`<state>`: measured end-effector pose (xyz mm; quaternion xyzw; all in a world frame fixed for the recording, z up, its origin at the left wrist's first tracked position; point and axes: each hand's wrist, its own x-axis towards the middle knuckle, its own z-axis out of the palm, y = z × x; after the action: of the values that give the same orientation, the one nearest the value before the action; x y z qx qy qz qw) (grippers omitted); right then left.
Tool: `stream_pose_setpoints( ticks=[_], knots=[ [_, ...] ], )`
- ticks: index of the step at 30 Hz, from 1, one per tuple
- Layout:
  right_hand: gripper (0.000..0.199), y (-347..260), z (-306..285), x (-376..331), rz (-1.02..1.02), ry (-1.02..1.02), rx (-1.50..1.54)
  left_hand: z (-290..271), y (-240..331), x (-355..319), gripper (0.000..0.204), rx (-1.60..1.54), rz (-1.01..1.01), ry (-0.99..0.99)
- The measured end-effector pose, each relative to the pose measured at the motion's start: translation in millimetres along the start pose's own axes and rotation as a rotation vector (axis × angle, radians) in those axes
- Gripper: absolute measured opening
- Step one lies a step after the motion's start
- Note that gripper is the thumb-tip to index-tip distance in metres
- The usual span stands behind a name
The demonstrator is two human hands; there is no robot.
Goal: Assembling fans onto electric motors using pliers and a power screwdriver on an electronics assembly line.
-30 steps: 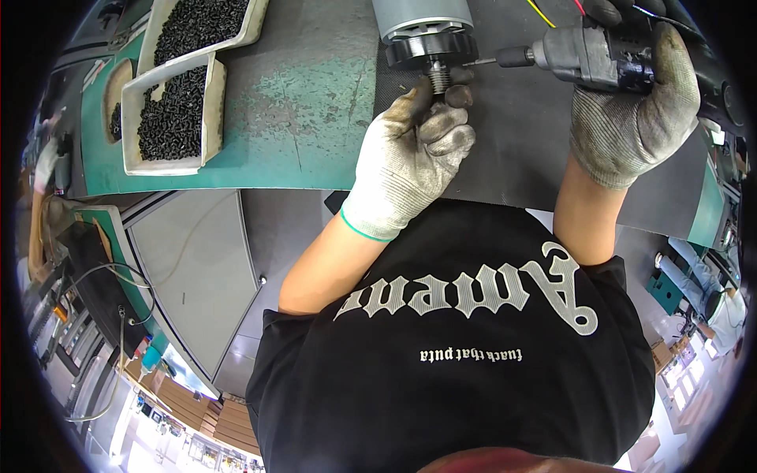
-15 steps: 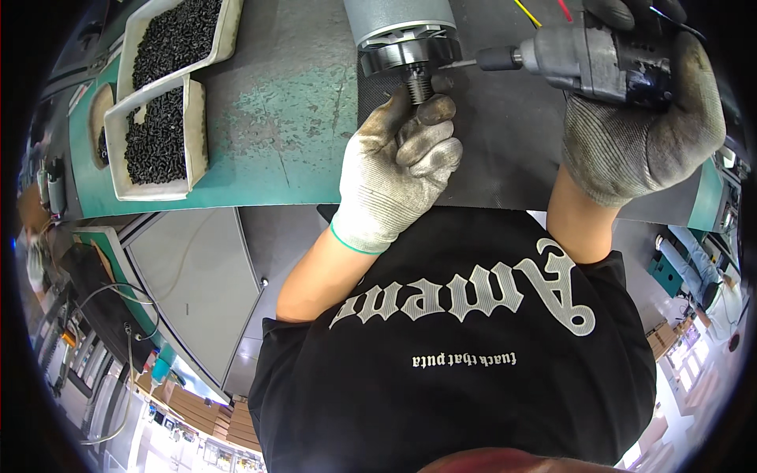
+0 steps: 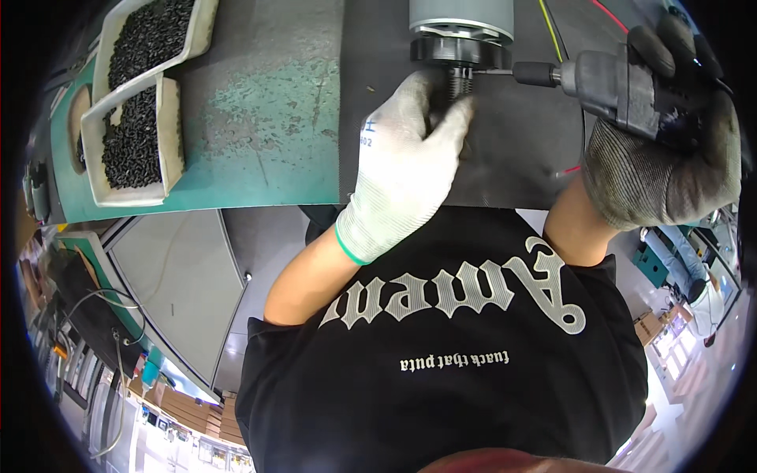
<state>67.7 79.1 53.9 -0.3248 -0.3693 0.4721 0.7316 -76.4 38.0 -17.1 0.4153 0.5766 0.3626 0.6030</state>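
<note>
A grey cylindrical motor [image 3: 464,16] lies on the dark mat at the top centre, its black ring [image 3: 441,52] facing me. From the ring a threaded shaft [image 3: 460,83] points toward me. My left hand [image 3: 410,146], in a white knit glove, has its thumb and fingers closed about that shaft, though the fingertips are partly hidden. In a soiled grey glove, my right hand [image 3: 666,169] grips a dark power screwdriver [image 3: 611,85] held sideways. Its thin bit [image 3: 495,72] reaches left to the shaft side, just below the ring; whether it touches cannot be made out.
Two white bins [image 3: 170,134] of small black screw-like parts stand on the worn green bench [image 3: 260,150] at the left. Yellow and red wires [image 3: 550,27] run over the mat behind the screwdriver. A grey cabinet [image 3: 173,292] stands below the bench; another person [image 3: 694,276] is at far right.
The motor sits further right in view, as do both hands and the screwdriver. My left hand has turned from showing its curled fingers to showing its back, still at the shaft.
</note>
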Motion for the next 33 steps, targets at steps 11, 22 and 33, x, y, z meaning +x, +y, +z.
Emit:
stream_pose_setpoints(
  ticks=[11, 22, 33],
  knots=[
    [0.033, -6.8, -15.2, 3.2, -0.019, 0.040, -0.034, 18.1, -14.0, 15.6, 0.027, -0.842, -0.157, -0.285],
    [0.032, -15.3, -24.3, -7.7, 0.016, 0.037, 0.017, 20.1, -15.0, 12.3, 0.024, -0.778, -0.150, -0.206],
    [0.031, -12.5, -47.8, -0.7, 0.063, 0.068, 0.056, 24.5, -18.9, 15.9, 0.025, -0.796, -0.126, -0.231]
  ],
)
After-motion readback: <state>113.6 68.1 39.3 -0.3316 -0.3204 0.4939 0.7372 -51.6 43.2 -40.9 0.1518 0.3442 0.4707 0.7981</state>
